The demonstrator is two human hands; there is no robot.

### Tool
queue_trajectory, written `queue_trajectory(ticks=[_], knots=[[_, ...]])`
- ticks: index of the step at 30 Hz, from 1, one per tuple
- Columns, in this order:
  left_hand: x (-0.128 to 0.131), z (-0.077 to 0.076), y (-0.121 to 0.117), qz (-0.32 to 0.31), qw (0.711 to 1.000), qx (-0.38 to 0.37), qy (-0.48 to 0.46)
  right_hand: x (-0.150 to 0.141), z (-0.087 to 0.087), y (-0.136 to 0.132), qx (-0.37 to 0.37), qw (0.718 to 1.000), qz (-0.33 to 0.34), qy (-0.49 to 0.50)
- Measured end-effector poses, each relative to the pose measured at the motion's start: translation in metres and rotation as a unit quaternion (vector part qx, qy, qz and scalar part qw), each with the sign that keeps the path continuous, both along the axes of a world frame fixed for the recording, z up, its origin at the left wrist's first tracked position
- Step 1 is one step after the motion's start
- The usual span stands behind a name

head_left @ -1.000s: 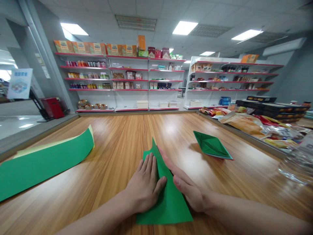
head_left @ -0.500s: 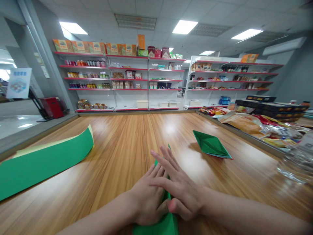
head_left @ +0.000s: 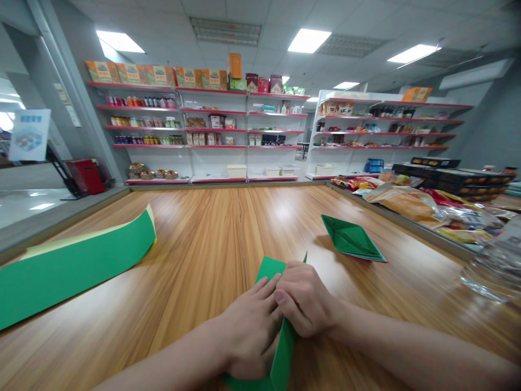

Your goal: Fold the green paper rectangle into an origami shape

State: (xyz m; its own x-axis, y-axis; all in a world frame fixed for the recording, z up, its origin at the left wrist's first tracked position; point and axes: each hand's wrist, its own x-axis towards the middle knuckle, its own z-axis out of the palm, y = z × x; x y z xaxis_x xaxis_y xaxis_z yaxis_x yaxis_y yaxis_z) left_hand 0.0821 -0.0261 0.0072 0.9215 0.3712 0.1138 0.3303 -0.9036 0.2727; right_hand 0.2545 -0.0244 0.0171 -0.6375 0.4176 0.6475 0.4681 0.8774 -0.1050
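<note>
The person's left hand lies palm down and flat, fingers stretched forward, on a green paper sheet in front of the wearer on the wood-grain tabletop. One side of the sheet stands up beside that palm as a steep flap, and the right hand, its fingers curled and its thumb toward the left fingers, sits against this raised side; whether it truly pinches the paper or only leans on it I cannot make out, because the knuckles hide the contact. The step in hand looks like forming a lengthwise fold, the left hand bracing while the right works the flap. The next move, I judge, calls for aligning the flap's edge before firm pressure runs along the crease (a skewed edge here would probably leave the fold crooked). Ahead and to the right rests a folded green paper diamond, well apart from both hands.
</note>
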Motion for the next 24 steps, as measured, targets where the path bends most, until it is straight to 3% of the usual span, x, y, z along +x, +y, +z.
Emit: queue_trajectory(ticks=[7, 14, 24], knots=[[-0.004, 0.005, 0.002, 0.127, 0.991, -0.015, 0.034, -0.001, -0.002, 0.003, -0.005, 1.000, -0.006, -0.021], [-0.007, 0.004, 0.000, 0.116, 0.993, -0.003, 0.028, -0.003, 0.008, 0.001, -0.013, 0.998, 0.041, -0.051], [-0.006, 0.007, 0.000, 0.118, 0.992, -0.002, 0.035, -0.001, 0.001, 0.005, -0.006, 0.996, 0.071, -0.048]])
